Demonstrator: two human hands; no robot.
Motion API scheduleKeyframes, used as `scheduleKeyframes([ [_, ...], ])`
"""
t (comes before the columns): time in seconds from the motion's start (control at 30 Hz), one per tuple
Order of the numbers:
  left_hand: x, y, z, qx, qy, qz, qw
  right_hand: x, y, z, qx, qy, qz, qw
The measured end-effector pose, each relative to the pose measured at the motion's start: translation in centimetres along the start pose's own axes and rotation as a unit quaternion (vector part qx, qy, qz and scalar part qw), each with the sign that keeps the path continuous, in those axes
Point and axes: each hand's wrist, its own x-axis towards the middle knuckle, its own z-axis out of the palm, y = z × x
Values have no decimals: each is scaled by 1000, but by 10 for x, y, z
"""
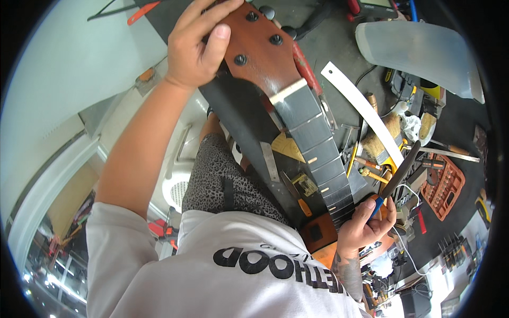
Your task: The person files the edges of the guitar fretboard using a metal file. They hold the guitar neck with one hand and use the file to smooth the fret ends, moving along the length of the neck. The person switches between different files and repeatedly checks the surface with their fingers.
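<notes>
Guitar neck [313, 138] spans both hands: left hand [196, 45] grips headstock (brown), right hand [366, 225] clutches file [400, 172]

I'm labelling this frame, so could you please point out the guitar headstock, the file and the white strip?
Guitar headstock [262, 50], head view, brown face between the tuner posts.
File [401, 169], head view, middle of the dark blade.
White strip [360, 106], head view, mid-length.

Count at the workbench: two hands, one guitar, one file.

One brown wooden guitar headstock [260, 50] bears three dark round tuner bushings [252, 16] in view; the dark fretboard [318, 153] shows two pale dot inlays. One left hand [199, 45], one right hand [366, 225], one long dark flat file [400, 172], one white curved strip [366, 108], one orange plastic socket tray [445, 185].
</notes>
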Motion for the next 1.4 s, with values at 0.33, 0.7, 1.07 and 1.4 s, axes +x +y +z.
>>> scheduleKeyframes([
  [0.33,-241,-5,-63,142,-75,-297,941,-7,-11,-7,-30,-25,43,998],
  [0.7,-448,29,-84,135,-357,-501,777,2,-23,-8,-44,-63,87,993],
  [1.07,-352,55,-56,86,-261,-452,849,11,-25,0,119,0,124,985],
  [1.4,-500,50,-49,272,-711,-356,542,14,-17,3,193,29,161,967],
])
